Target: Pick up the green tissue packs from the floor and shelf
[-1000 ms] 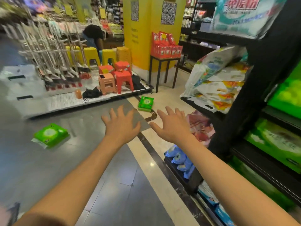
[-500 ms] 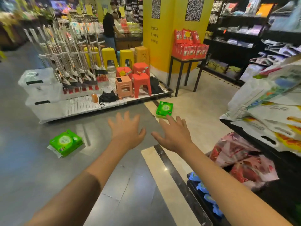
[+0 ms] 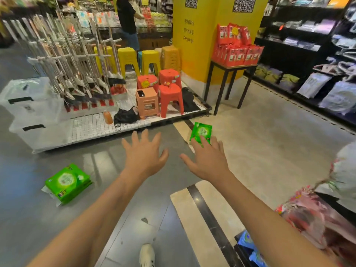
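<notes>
My left hand and my right hand are stretched out in front of me over a shop floor, fingers spread, holding nothing. A green packet lies on the floor just beyond my right fingertips, which overlap its near edge in the picture; whether they touch it I cannot tell. A second, thicker green pack lies on the grey floor to the left of my left forearm.
A low white display platform ahead carries mop racks, plastic stools and clear storage bins. A black table with red packets stands by a yellow pillar. Shelves line the right. A person stands far back.
The view has swung left and moved forward; the right-hand shelf has slid out of frame. Both hands stay spread, and the far green packet is now at my right fingertips.
</notes>
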Available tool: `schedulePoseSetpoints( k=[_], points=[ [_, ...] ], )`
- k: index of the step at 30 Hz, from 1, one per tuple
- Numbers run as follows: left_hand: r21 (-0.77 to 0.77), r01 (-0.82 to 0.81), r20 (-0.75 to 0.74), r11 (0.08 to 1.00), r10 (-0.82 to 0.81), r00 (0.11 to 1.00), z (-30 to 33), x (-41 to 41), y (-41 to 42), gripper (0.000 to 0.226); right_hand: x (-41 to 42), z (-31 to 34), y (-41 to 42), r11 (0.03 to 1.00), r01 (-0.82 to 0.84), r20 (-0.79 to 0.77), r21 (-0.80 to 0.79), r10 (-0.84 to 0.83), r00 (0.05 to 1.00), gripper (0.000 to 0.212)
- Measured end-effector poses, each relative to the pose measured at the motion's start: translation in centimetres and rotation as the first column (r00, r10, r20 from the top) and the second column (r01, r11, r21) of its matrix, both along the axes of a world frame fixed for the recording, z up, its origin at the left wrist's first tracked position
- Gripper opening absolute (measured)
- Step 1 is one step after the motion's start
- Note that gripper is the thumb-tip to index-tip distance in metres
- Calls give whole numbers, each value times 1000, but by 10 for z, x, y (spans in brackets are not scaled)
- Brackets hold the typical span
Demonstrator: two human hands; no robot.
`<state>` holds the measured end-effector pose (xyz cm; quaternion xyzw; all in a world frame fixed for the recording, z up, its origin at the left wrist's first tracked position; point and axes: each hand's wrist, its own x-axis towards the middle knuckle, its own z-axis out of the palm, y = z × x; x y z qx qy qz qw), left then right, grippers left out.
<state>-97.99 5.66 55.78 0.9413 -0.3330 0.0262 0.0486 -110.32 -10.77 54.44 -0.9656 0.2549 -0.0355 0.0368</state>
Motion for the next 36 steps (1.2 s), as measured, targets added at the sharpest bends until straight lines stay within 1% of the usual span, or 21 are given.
schedulePoseSetpoints(
  k=[2,7,10,15,23,25,27,33,36],
  points=[
    [9,12,-12,1000,-12,1000,-13,40,-24,68,39,-9,-22,999,31,-15,9,-31,999,78],
    [43,113,-55,993,-111,992,-37,131,-87,70,128,-21,-72,994,109,-54,16,-108,993,81],
    [33,155,-70,987,-152,986,-37,182,-130,70,175,-22,-104,989,145,-62,9,-144,988,83],
    [19,229,-87,973,-226,970,-32,258,-219,70,245,-26,-174,979,201,-59,43,-198,978,80],
    [55,250,-73,967,-246,967,-57,366,-377,68,349,-57,-327,966,238,-63,104,-233,971,81],
    [75,244,-86,967,-237,968,-60,392,-422,68,375,-61,-369,963,232,-73,137,-223,972,80],
    [63,246,-96,967,-240,966,-63,416,-466,68,398,-62,-411,959,238,-68,156,-230,971,80],
    [44,251,-127,967,-244,961,-81,488,-580,66,467,-69,-529,952,260,-125,164,-241,962,80],
    [68,258,-151,964,-246,957,-101,531,-633,66,507,-84,-584,947,271,-161,169,-245,956,81]
  ],
)
